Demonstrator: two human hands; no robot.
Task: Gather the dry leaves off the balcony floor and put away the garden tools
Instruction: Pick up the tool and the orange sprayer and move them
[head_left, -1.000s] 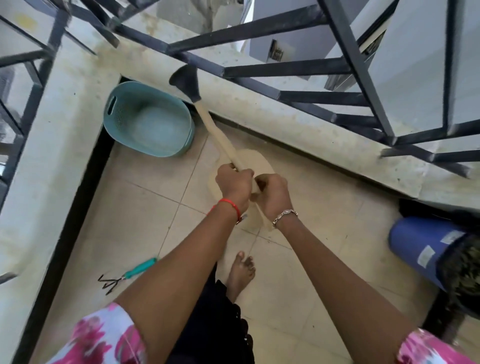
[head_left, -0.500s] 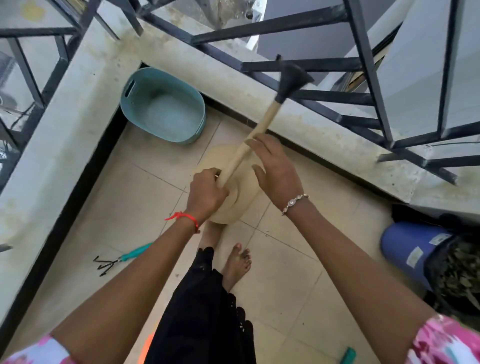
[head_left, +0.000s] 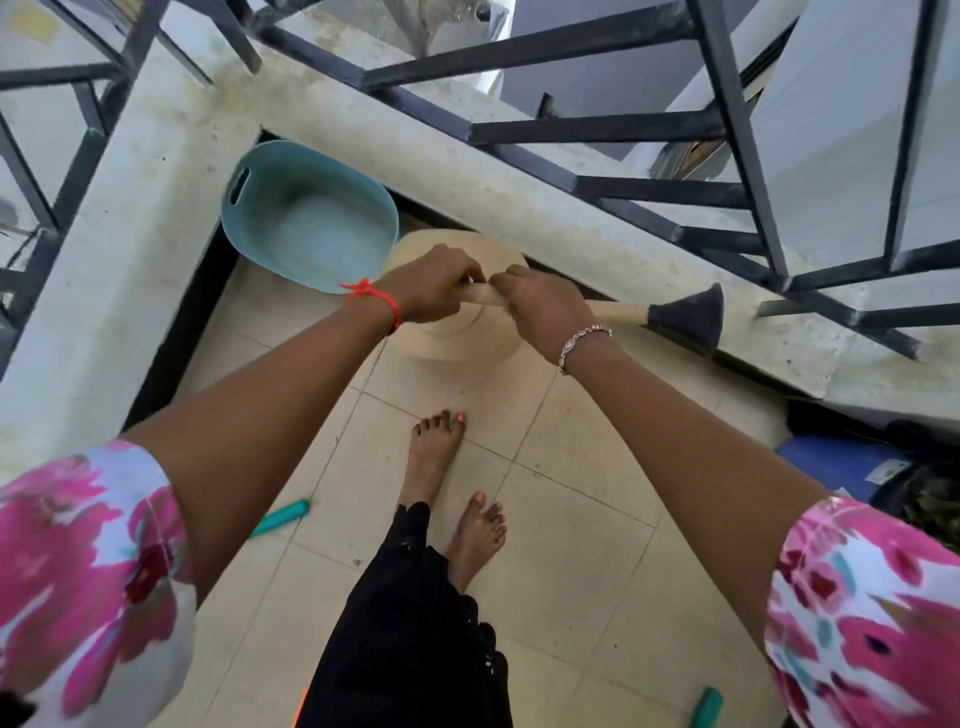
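Note:
A cream watering can (head_left: 457, 340) hangs above the tiled floor, its long spout (head_left: 621, 313) pointing right and ending in a dark rose head (head_left: 691, 317). My left hand (head_left: 431, 286) grips the can at the base of the spout. My right hand (head_left: 540, 306) grips the spout just beside it. A teal-handled garden tool (head_left: 280, 517) lies on the floor at the left, its head hidden by my left arm. Another teal handle (head_left: 705, 707) shows at the bottom edge. No dry leaves are visible on the floor.
A teal plastic basket (head_left: 249, 208) stands in the corner against the concrete ledge (head_left: 493, 192). Black metal railings (head_left: 737, 114) run above the ledge. A blue container (head_left: 831, 462) and a dark bag of plant debris (head_left: 930, 499) sit at the right. My bare feet (head_left: 436, 447) stand mid-floor.
The watering can's spout swung from pointing up-left, through up-right, to level and pointing right. My right hand, open beside the spout half a second ago, now grips it. The view shifted toward the corner.

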